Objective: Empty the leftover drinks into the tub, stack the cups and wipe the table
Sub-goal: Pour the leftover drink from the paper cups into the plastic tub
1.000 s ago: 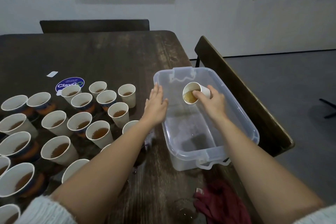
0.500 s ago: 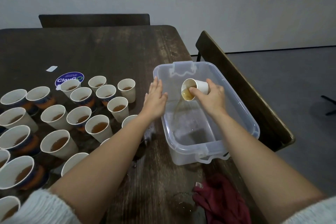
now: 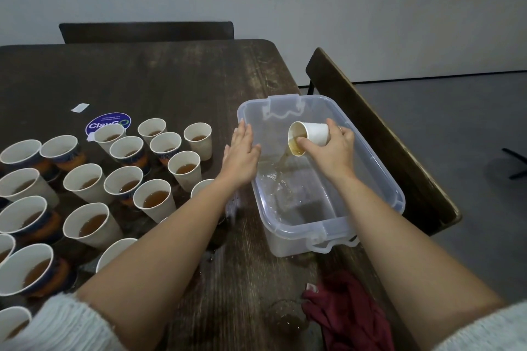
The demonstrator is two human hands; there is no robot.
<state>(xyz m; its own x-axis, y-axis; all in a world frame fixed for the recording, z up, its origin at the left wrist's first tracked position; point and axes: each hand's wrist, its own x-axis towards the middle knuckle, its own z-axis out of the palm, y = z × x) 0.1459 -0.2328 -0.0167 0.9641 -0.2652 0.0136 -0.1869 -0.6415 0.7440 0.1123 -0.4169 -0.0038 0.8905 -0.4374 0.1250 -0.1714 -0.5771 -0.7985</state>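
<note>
Cup [image 3: 310,135] tipped on its side above the tub [image 3: 370,168], mouth toward the filled cups, so the brown drink falls inside rather than on the worktop [image 3: 171,80]. Right hand [image 3: 330,151] wraps the cup; left hand [image 3: 242,157] lies flat-fingered against the tub's near wall, probably steadying it. A second ago the cup was barely tilted; now liquid streams out and splashes the bottom.

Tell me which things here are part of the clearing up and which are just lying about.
Part of the job: tilted cup in the right hand, clear tub, left hand steadying it, filled cups, red cloth.

Lying about: round sticker, paper scrap, chairs.
</note>
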